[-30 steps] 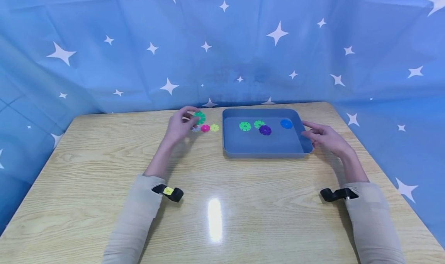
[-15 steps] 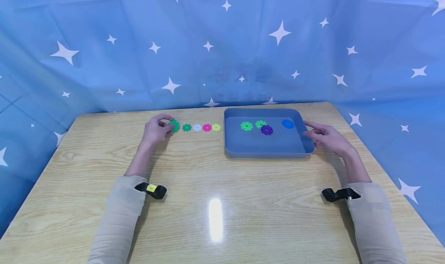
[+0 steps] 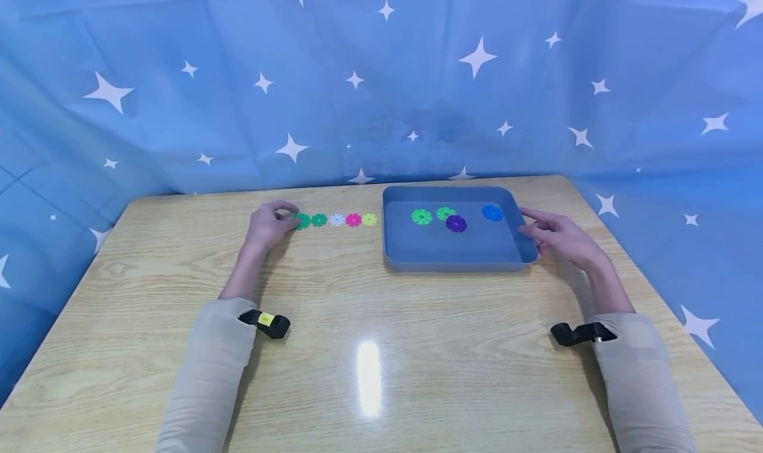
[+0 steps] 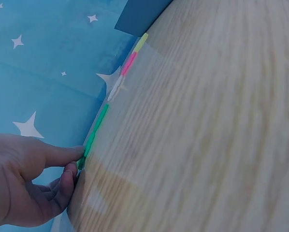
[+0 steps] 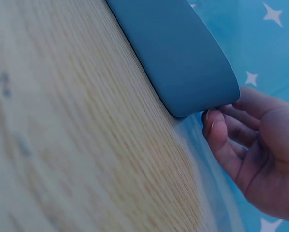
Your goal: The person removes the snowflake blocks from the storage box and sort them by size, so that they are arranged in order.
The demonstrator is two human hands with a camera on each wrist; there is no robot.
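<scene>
At the left end of a row on the table, my left hand (image 3: 269, 226) pinches a green notched plastic disc (image 3: 303, 222) between thumb and fingers; it lies almost flat. To its right sit another green disc (image 3: 319, 220), a white disc (image 3: 337, 220), a pink disc (image 3: 354, 220) and a yellow disc (image 3: 369, 219). My right hand (image 3: 557, 236) holds the right wall of a blue-grey tray (image 3: 453, 265), fingers curled against its outer side (image 5: 197, 63). Inside the tray are two light green discs (image 3: 421, 216), a purple disc (image 3: 456, 224) overlapping one of them, and a blue disc (image 3: 492, 212).
The wooden table (image 3: 322, 373) runs back to a blue curtain (image 3: 232, 108) with white stars, hanging just behind its far edge. The tray stands close to that edge, right of the row. A black camera (image 3: 271, 323) is strapped on each wrist.
My left hand has carried the green disc leftward from above the row and lowered it to the table at the row's left end. The right hand has stayed at the tray.
</scene>
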